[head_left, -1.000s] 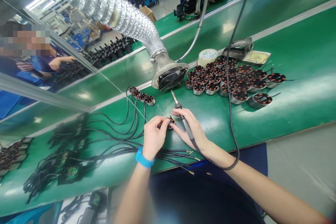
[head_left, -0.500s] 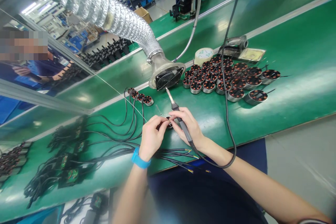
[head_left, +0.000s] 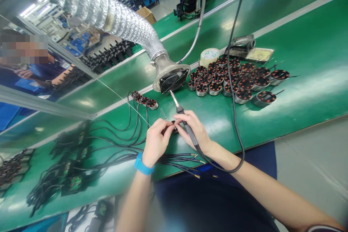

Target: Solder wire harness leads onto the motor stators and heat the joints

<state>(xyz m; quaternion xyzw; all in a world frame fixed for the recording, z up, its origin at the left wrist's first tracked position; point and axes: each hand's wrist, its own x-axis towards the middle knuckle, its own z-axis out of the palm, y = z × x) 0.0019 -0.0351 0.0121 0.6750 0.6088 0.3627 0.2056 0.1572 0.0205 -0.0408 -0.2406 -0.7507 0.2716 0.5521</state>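
- Two hands at work, one motor between them: the left hand (head_left: 157, 143), a blue wristband (head_left: 143, 165) on its wrist, pinches a small motor (head_left: 174, 127) in a narrow fingertip grip above the green workbench (head_left: 304, 58).
- The right hand (head_left: 195, 129) grips one soldering iron (head_left: 187, 125) like a pen, its tip pointing far, well clear of the motor.
- Four wired motors (head_left: 145, 100) stand in a row to the far left of the hands.
- Roughly thirty more motors (head_left: 223, 83), too tightly packed for an exact count, crowd the bench to the far right.
- One fume extractor fan (head_left: 170, 81), on a silver ducting hose (head_left: 108, 18), sits just beyond the iron's tip.
- One tape roll (head_left: 209, 57) lies behind the motors.
- Black cables (head_left: 116, 145) sprawl left and near, ending in circuit boards (head_left: 74, 183), at least four.
- The iron's black cord (head_left: 233, 98) crosses the bench to the right.
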